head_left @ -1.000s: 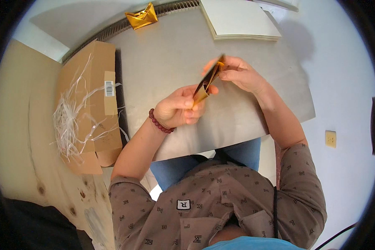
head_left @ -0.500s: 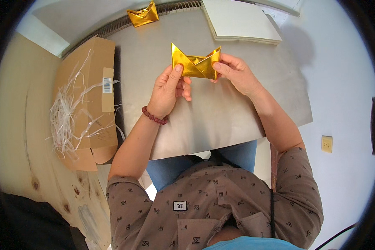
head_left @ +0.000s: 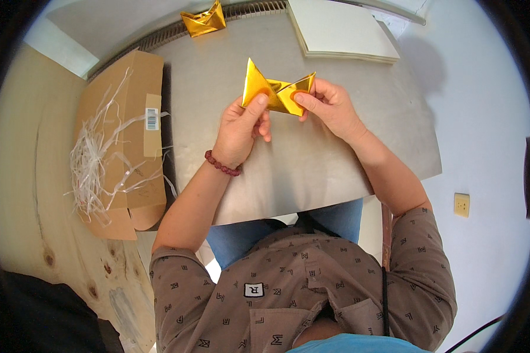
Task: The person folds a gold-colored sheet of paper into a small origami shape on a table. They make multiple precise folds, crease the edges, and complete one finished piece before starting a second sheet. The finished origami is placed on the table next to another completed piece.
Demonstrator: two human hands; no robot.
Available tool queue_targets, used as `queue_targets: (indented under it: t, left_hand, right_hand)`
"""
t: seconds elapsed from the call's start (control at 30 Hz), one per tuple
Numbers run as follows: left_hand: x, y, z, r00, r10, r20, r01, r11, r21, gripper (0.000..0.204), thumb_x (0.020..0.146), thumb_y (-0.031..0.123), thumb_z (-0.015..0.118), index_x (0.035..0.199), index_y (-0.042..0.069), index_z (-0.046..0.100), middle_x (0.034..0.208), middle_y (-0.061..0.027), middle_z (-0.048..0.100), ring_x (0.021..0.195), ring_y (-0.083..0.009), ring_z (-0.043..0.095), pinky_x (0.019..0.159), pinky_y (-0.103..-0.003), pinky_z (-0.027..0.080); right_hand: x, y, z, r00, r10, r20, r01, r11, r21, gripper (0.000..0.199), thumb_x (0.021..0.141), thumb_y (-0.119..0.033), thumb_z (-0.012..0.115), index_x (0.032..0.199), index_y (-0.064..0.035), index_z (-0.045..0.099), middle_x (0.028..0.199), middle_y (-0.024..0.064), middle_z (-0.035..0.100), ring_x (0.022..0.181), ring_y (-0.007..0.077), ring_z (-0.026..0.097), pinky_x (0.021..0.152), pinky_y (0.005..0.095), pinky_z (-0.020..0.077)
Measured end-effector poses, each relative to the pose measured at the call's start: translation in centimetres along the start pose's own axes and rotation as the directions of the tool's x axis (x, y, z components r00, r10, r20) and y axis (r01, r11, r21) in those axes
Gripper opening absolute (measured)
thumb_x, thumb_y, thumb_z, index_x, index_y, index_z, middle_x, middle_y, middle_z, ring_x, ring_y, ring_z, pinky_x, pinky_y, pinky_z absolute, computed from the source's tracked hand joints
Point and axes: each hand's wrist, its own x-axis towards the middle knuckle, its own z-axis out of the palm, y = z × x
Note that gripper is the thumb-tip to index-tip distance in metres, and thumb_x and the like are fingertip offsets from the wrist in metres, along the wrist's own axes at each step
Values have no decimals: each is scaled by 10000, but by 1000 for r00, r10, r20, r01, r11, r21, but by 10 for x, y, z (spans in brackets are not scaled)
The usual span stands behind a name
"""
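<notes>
Gold foil paper, folded into a shape with two upward points (head_left: 275, 91), sits in the upper middle of the frame, held up above the grey metal tabletop (head_left: 312, 159) between both our hands. Our left hand (head_left: 239, 130) grips its left point: the thumb lies pressed flat on the near face of the foil, and the other fingers curl behind it, so we pinch the paper between thumb and fingers. A dark red bead bracelet (head_left: 221, 164) circles that wrist. Our right hand (head_left: 331, 107) holds the right point the same way, thumb laid along the front of the fold and the fingers tucked behind, closed on the foil.

Further up, near the top edge of the frame and well apart from our hands, a second folded gold foil piece (head_left: 204, 20) rests on the tabletop. To the upper right lies a flat stack of cream-coloured sheets (head_left: 341, 29). At the left of the frame, just beside the tabletop, an open brown cardboard box (head_left: 126, 112) carries a tangle of pale shredded strips (head_left: 94, 165) spilling over its flap.
</notes>
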Motion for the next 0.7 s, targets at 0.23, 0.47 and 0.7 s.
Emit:
queue_targets:
  t: [0.23, 0.47, 0.7]
  left_hand:
    - [0, -12, 15, 997, 7, -71, -1, 996, 87, 211, 1038, 142, 696, 1237, 72, 687, 1088, -41, 746, 889, -106, 701, 754, -283, 618]
    - [-1, -8, 15, 998, -36, -59, 41, 996, 80, 226, 1017, 121, 720, 1234, 63, 696, 1067, -33, 751, 848, -110, 714, 744, -281, 635]
    - [-4, -7, 23, 999, -5, -37, 13, 978, 210, 216, 996, 112, 749, 1205, 65, 720, 1084, -22, 748, 877, -94, 705, 739, -257, 618]
  right_hand:
    - [-5, 0, 13, 999, -33, -7, 34, 998, 45, 156, 1030, -156, 710, 964, -31, 646, 911, 15, 696, 752, 73, 656, 695, 226, 566]
    - [-4, 3, 8, 999, -42, -17, 43, 998, 55, 176, 1033, -149, 704, 943, -28, 615, 896, 15, 683, 744, 65, 649, 691, 225, 568]
    - [-6, 4, 14, 1000, -9, -4, 9, 998, 58, 169, 1031, -157, 705, 955, -28, 626, 902, 20, 688, 743, 67, 650, 675, 229, 576]
